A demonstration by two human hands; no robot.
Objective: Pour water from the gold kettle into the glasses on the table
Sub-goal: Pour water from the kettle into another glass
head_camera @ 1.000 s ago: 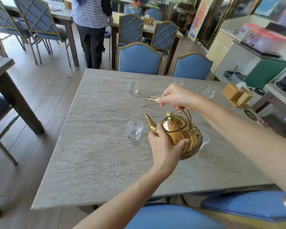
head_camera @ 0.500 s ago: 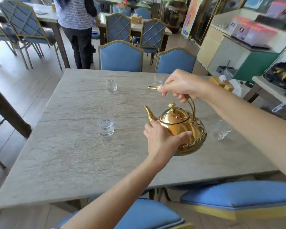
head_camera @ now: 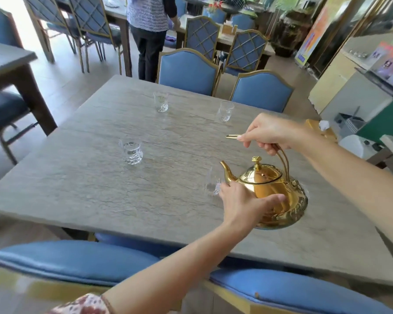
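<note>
The gold kettle (head_camera: 275,191) hangs upright just above the grey stone table (head_camera: 100,189), spout pointing left. My right hand (head_camera: 270,134) grips the top of its wire handle. My left hand (head_camera: 243,205) is pressed against the kettle's near side, fingers wrapped on the body. A clear glass (head_camera: 212,184) stands right below the spout, partly hidden by my left hand. Another glass (head_camera: 131,151), with water in it, stands left of centre. Two more glasses (head_camera: 160,101) (head_camera: 226,111) stand near the far edge.
Blue padded chairs (head_camera: 186,69) line the far side and two chair backs (head_camera: 73,261) run along the near edge. A wooden tissue box (head_camera: 320,129) sits at the table's right. A person (head_camera: 149,30) stands beyond the table. Another table (head_camera: 7,62) is at the left.
The view has shifted to the right along the table. The kettle has stayed in both hands and now sits lower, with its spout over the near right glass.
</note>
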